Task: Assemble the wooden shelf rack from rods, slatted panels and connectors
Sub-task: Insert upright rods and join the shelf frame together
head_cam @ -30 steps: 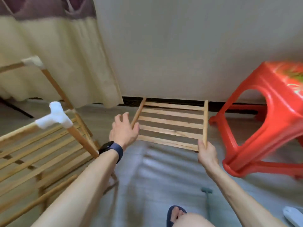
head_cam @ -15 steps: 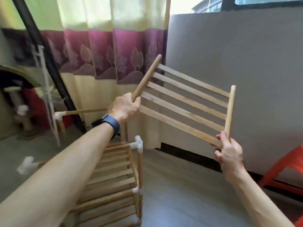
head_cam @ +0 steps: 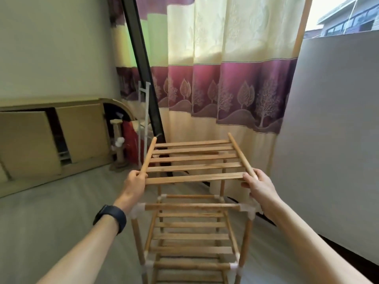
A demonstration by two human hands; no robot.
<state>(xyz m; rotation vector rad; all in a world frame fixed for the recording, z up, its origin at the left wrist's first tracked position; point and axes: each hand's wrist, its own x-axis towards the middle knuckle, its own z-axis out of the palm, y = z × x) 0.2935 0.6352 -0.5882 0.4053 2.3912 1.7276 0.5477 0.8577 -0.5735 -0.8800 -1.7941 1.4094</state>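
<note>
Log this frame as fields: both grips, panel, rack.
panel: slatted, held roughly level above the rack, not seated
left grip: holds the panel's left side rod, near end
right grip: holds the panel's right side rod, near end
rack: upright on the floor, white connectors at its top corners
behind: curtain

Two bare forearms; a dark wristband [head_cam: 109,217], perhaps a smartwatch, circles the left wrist

Arms outstretched, left hand [head_cam: 134,181] and right hand [head_cam: 258,186] grip the slatted panel [head_cam: 194,167].
</note>
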